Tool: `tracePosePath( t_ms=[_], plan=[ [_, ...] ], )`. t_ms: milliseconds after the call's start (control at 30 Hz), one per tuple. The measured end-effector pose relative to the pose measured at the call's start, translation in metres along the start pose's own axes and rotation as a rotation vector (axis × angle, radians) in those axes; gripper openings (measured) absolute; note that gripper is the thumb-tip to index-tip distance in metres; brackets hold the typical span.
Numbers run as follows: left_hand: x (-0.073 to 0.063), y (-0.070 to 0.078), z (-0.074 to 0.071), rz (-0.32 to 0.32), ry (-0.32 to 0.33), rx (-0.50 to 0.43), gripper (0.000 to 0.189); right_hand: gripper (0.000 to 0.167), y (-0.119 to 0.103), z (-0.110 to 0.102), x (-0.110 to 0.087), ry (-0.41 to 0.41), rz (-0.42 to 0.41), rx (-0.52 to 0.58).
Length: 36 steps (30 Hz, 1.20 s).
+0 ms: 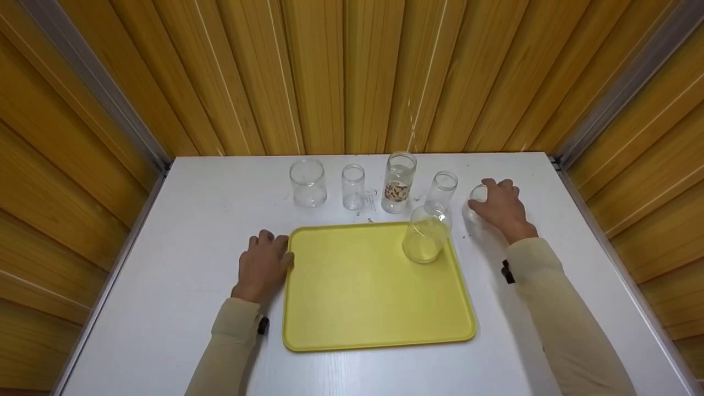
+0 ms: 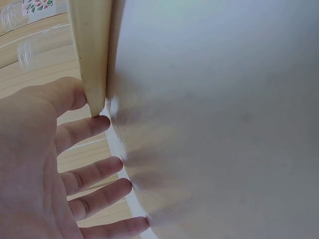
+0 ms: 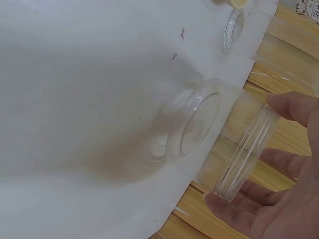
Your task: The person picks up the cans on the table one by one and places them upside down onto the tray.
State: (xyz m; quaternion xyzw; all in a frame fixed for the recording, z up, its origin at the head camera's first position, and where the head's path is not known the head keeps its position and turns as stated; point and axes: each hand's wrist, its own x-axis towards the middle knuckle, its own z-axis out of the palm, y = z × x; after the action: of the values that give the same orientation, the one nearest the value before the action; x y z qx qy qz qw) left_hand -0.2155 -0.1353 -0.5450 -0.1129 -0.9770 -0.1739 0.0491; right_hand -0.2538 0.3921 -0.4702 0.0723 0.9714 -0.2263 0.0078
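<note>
My right hand (image 1: 499, 209) grips a clear glass jar (image 3: 209, 134) around its rim, at the right of the row. In the right wrist view the jar's base is at the white tabletop, and the thumb and fingers spread around its mouth. My left hand (image 1: 263, 266) is at the left edge of a yellow tray (image 1: 374, 297), with the thumb touching the rim. Its fingers (image 2: 94, 174) are nearly straight, their tips on the tabletop. A large clear jar (image 1: 423, 242) stands upright at the tray's back right corner.
Behind the tray stand a wide clear jar (image 1: 308, 184), a slim jar (image 1: 353, 190), a tall jar with a patterned label (image 1: 397, 190) and another narrow jar (image 1: 443, 187). Yellow wood-look panels (image 1: 341, 77) enclose the white table (image 1: 181, 264) at the back and sides.
</note>
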Motion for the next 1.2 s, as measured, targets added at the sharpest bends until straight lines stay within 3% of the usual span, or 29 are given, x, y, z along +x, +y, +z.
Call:
tracePosePath(
  t_ms=[500, 833, 1200],
  plan=[
    [0.001, 0.000, 0.001, -0.045, -0.031, -0.019, 0.044, 0.073, -0.004, -0.001, -0.012, 0.065, -0.027, 0.017],
    [0.001, -0.001, 0.001, -0.039, -0.038, -0.018, 0.044, 0.074, -0.007, -0.002, -0.023, 0.087, -0.013, 0.029],
    [-0.001, 0.001, 0.002, -0.007, 0.032, -0.001, 0.037, 0.072, -0.012, -0.003, -0.038, 0.161, -0.048, 0.065]
  ],
)
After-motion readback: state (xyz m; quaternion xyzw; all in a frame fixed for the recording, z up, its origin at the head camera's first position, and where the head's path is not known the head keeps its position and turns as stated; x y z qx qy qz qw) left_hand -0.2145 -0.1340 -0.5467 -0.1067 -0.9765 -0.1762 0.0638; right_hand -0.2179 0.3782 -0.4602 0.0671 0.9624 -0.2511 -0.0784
